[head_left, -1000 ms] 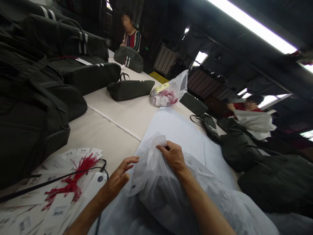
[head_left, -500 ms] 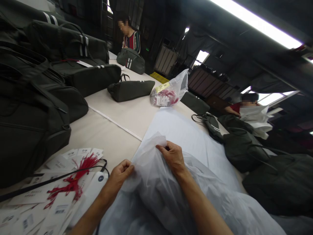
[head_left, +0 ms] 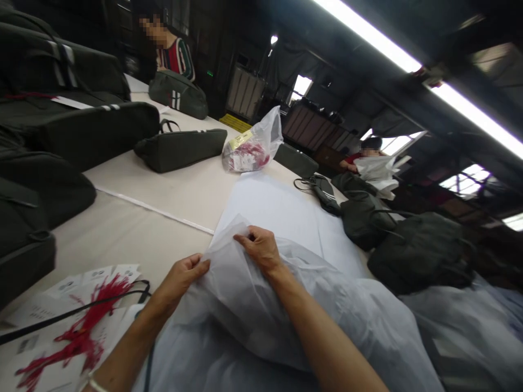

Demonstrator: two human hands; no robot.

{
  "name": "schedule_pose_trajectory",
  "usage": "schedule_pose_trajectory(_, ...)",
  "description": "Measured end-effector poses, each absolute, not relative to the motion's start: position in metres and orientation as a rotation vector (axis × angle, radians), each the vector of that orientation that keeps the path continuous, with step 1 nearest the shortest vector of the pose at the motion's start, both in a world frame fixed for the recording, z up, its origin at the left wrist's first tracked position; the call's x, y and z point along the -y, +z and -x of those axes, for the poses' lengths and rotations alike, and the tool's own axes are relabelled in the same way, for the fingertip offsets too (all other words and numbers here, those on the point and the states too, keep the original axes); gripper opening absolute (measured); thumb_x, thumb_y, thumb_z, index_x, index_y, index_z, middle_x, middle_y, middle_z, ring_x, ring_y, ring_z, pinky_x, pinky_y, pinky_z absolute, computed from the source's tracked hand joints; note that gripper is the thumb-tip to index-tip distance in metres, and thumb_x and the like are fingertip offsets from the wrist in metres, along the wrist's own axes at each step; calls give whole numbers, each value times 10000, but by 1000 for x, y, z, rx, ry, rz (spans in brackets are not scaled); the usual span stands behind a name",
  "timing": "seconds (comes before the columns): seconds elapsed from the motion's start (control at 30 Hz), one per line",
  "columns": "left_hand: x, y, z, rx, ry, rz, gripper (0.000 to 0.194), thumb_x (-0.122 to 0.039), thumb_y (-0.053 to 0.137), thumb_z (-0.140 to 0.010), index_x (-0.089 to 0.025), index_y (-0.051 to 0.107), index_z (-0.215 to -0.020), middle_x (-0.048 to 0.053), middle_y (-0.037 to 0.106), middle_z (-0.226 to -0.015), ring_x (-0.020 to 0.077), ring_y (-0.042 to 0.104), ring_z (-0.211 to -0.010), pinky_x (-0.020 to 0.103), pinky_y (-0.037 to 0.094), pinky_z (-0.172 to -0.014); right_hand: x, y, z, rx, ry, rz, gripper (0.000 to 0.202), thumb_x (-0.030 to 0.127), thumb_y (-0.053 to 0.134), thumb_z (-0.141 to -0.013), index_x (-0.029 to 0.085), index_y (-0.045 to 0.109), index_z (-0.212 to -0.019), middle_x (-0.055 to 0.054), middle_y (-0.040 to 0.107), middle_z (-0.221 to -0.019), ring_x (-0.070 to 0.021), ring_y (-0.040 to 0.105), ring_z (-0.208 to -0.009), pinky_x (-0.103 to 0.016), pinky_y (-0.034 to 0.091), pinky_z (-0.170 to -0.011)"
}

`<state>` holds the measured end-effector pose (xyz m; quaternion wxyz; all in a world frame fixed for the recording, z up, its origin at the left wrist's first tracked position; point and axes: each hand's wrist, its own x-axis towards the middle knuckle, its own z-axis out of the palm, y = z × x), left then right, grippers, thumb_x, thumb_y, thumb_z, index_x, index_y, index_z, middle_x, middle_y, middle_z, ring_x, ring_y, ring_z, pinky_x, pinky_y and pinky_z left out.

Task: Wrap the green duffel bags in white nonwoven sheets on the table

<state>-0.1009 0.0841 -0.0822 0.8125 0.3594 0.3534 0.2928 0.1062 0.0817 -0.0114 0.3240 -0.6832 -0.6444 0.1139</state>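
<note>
— What is that pale bag made of?
— Thin plastic film, translucent and milky, softly creased, with a dull sheen.
— And the table?
— A matt, smooth beige top.
— The dark bags at ten o'clock?
— Woven cloth, olive and matt; the duffel at three o'clock is the same.
— The tags at eight o'clock?
— White printed card, smooth, with red cord tassels, fibrous.
— And the small bag at twelve o'clock?
— Clear glossy plastic, crinkled.
</note>
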Motion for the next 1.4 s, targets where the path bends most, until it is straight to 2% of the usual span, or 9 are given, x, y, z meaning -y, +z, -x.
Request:
schedule_pose_trajectory(0.1, -88, -90, 96, -811, 638, -715, 467, -461, 806, -662, -215, 630, -1017, -1, 730, -800, 225, 696, -737, 324, 559, -706, -81, 4, -102, 1611, 495, 1748, 70, 241, 676, -791, 186, 716, -801, 40, 648, -694, -100, 543, -609, -208, 443, -609)
schedule_pose_trajectory(0.27, -85, -98, 91, -898, 689, -717, 407, -426, 804, -639, -233, 604, -936, -7, 739, -815, 222, 698, -749, 297, 564, -669, -41, 79, -128, 1523, 624, 1618, 420, 292, 673, -806, 181, 630, -1209, -44, 695, -1065, -90, 599, -657, -199, 499, -605)
schedule_pose_trajectory(0.43, -83, -96, 90, -903, 710, -732, 390, -426, 795, -646, -232, 595, -918, -2, 738, -806, 219, 700, -735, 289, 563, -655, 21, 111, -202, 1503, 504, 1909, 401, 387, 710, -780, 202, 672, -1134, -58, 710, -990, -166, 646, -824, -283, 517, -733)
schedule_pose_trajectory(0.63, -82, -96, 90, -930, 737, -775, 375, -419, 792, -656, -232, 591, -912, -17, 733, -774, 202, 697, -712, 276, 564, -659, 34, 71, -224, 1489, 903, 1988, 246, 403, 727, -744, 185, 706, -857, 46, 581, -622, -101, 480, -554, -215, 350, -510)
schedule_pose_trajectory(0.8, -82, -91, 89, -982, 755, -791, 319, -339, 754, -686, -224, 574, -923, 2, 738, -789, 211, 705, -737, 268, 558, -624, 20, 68, -217, 1483, 1008, 1746, 317, 445, 758, -698, 168, 608, -670, 58, 521, -612, -87, 430, -586, -215, 332, -562)
schedule_pose_trajectory(1.07, -89, -101, 85, -1097, 774, -956, 304, -393, 660, -718, -211, 578, -947, 24, 723, -799, 232, 695, -771, 332, 575, -727, 11, 18, -237, 1545, 507, 1695, 293, 448, 674, -794, 184, 617, -679, 36, 571, -615, -109, 474, -587, -231, 372, -576)
schedule_pose_trajectory(1.2, -79, -81, 90, -1498, 1058, -1496, 428, -517, 579, -764, -195, 574, -1046, 84, 679, -967, 318, 659, -934, 494, 553, -845, 10, -2, -242, 1482, 431, 1686, 290, 445, 673, -804, 186, 632, -680, 36, 578, -595, -109, 489, -567, -228, 377, -563)
schedule_pose_trajectory(1.3, -48, -37, 78, -1362, 1625, -2115, 377, -339, 593, -835, -239, 541, -1195, 92, 594, -1194, 300, 548, -1184, 502, 432, -1051, 9, -2, -242, 1503, 417, 1665, 287, 443, 667, -812, 187, 638, -686, 33, 588, -607, -110, 498, -572, -229, 384, -573)
schedule_pose_trajectory(1.4, -8, 4, 40, -540, 1614, -2580, 407, -84, 552, -847, -240, 558, -1223, 57, 629, -1147, 198, 573, -1147, 332, 472, -1011, 7, -1, -242, 1521, 395, 1662, 288, 450, 665, -815, 189, 641, -694, 35, 583, -604, -111, 496, -571, -230, 386, -573)
